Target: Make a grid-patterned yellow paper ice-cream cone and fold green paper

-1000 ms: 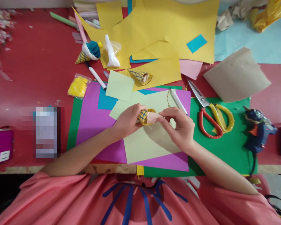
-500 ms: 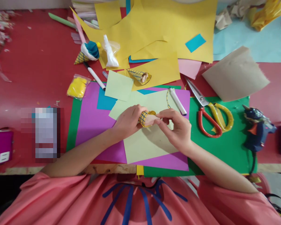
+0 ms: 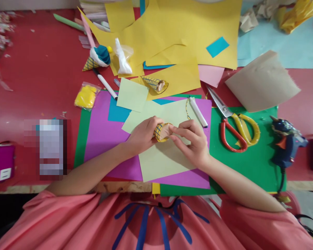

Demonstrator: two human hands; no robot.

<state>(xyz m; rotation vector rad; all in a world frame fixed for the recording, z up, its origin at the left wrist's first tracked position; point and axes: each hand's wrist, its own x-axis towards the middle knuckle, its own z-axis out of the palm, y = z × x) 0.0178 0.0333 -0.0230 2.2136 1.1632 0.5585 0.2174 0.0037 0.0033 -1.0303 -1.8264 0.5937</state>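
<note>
My left hand (image 3: 143,133) is wrapped round a small yellow paper cone with a blue grid pattern (image 3: 159,131), its mouth pointing right. Brown paper (image 3: 166,129) sticks out of that mouth. My right hand (image 3: 191,140) is closed with its fingertips pressed on the brown paper at the cone's opening. Both hands hover over a pale green sheet (image 3: 161,158) lying on purple paper (image 3: 100,133) and a green sheet (image 3: 250,166).
A second grid cone (image 3: 154,84) lies on yellow paper (image 3: 182,31); a finished cone with a blue and white top (image 3: 99,58) sits further left. Red and yellow scissors (image 3: 233,125), a blue glue gun (image 3: 287,142), white markers (image 3: 198,111) and a brown sheet (image 3: 262,83) lie around.
My right hand has moved left toward the cone, and much less of the brown paper shows outside the cone's mouth. The left hand has kept its hold.
</note>
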